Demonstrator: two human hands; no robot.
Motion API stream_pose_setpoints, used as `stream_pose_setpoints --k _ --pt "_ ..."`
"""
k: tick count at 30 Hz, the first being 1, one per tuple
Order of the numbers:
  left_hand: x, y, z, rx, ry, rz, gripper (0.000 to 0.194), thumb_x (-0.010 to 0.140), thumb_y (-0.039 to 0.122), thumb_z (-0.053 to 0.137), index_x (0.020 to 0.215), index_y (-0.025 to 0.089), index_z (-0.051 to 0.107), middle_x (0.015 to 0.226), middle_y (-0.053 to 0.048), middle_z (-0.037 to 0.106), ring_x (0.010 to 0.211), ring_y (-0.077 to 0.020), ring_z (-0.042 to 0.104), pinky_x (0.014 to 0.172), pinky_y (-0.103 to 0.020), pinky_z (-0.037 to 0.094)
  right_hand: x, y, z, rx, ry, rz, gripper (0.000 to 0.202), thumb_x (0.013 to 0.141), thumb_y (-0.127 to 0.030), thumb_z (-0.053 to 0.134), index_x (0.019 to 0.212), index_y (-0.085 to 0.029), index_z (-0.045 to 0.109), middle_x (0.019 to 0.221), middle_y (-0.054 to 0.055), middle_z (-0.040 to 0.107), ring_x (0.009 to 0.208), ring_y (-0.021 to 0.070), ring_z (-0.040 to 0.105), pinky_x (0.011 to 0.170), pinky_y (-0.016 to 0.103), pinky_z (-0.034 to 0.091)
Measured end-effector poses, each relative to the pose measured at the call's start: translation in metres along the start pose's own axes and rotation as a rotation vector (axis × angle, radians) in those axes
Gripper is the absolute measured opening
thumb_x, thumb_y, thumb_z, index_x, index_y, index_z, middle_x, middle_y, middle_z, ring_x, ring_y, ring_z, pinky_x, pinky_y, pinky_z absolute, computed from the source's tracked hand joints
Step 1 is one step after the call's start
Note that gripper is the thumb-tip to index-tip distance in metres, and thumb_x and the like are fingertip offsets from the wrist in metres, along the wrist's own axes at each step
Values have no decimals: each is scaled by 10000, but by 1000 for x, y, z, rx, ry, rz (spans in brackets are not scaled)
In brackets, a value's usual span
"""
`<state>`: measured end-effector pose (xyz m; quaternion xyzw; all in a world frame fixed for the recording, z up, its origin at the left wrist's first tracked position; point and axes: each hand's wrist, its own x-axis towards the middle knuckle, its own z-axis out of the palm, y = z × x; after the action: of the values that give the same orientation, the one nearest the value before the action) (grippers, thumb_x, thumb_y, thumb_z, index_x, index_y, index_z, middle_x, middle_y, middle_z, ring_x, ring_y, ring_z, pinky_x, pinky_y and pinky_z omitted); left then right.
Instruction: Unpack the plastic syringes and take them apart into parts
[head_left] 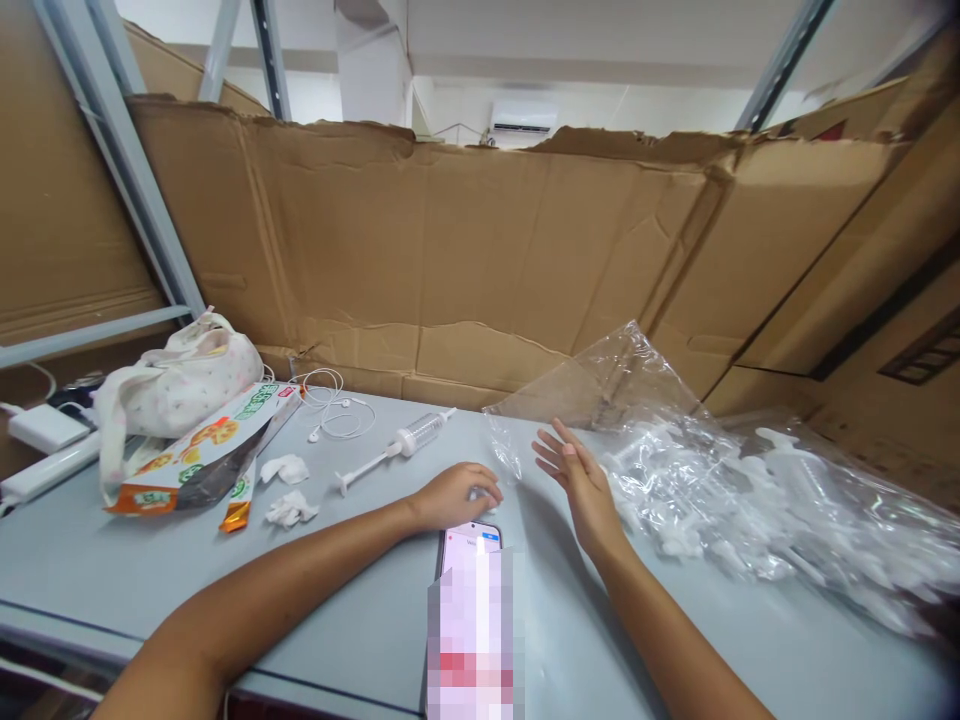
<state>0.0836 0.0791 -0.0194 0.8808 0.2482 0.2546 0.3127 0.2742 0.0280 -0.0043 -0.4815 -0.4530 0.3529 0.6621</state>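
Note:
My left hand (456, 496) rests on the table just above a phone (471, 560). Its fingers are curled round a small whitish, see-through piece that I cannot make out. My right hand (583, 482) is raised with fingers stretched and apart, holding nothing, beside the near-left side of a clear plastic bag (634, 375). Inside the bag lie many white plastic parts (795, 480). Left of centre, a syringe-like tool (420, 434) with a ribbed clear barrel and a white plunger lies on the table, apart from both hands.
On the grey table (337, 610) lie crumpled tissues (291, 508), white earphones (341, 420), an opened snack box (217, 445) and an orange-ended wrapper (236, 510). A white cloth bag (180, 375) and a white adapter (49, 428) sit far left. Cardboard walls (480, 250) enclose the back.

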Motion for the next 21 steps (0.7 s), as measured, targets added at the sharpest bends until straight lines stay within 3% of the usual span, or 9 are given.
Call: stream_pose_setpoints --k 9,12,16,19,21 --pt "-10 13 -5 -44 32 -33 211 794 201 556 971 199 670 1131 -95 606 1094 -203 546 965 -312 385 0 0 -3 -20 26 0 505 828 -542 491 1280 -318 501 1306 64 551 1186 259 516 1021 484 360" --pt "-9 17 -13 -95 156 -38 191 798 211 557 964 209 651 1127 -80 598 1098 -201 531 972 -314 376 -2 -4 -2 11 46 -42 481 844 -518 477 1277 -309 501 1324 60 534 1207 254 495 1008 487 375" --pt "-5 17 -27 -148 408 -65 214 818 251 550 1024 215 596 1109 -66 587 1088 -201 513 983 -337 363 -4 -14 0 61 85 -151 425 860 -473 462 1249 -315 525 1382 38 474 1267 259 421 977 488 406" --pt "-7 15 -39 -241 535 -113 299 815 279 570 1104 210 537 1166 -83 550 1106 -205 506 996 -359 353 -4 -21 0 180 -4 -100 408 856 -470 449 1233 -340 536 1275 43 576 1141 274 545 934 507 435" --pt "-12 15 -46 -352 513 -127 413 802 286 596 1191 220 474 1244 -102 497 1128 -212 502 995 -372 358 -5 -24 0 259 -91 -15 385 846 -462 463 1193 -334 572 1169 48 644 1025 275 616 905 506 452"
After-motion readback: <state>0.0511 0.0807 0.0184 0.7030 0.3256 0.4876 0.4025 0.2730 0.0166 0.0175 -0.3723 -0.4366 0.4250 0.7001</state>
